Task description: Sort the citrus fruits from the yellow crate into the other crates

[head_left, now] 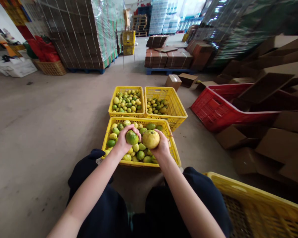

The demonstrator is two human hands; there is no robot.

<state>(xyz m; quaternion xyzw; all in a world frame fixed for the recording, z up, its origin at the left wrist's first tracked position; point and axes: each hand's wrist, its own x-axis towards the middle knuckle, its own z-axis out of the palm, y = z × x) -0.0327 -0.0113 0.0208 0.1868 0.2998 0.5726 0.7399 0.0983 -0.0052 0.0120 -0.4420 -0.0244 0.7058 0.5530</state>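
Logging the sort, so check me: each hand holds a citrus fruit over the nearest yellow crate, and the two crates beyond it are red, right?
Not quite. The head view shows both crates beyond it, the left and the right, are yellow plastic. The rest stands.

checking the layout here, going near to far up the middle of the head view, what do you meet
left hand on a green fruit and right hand on a yellow fruit → near yellow crate → two far yellow crates → small cardboard box → blue pallet of flat cartons
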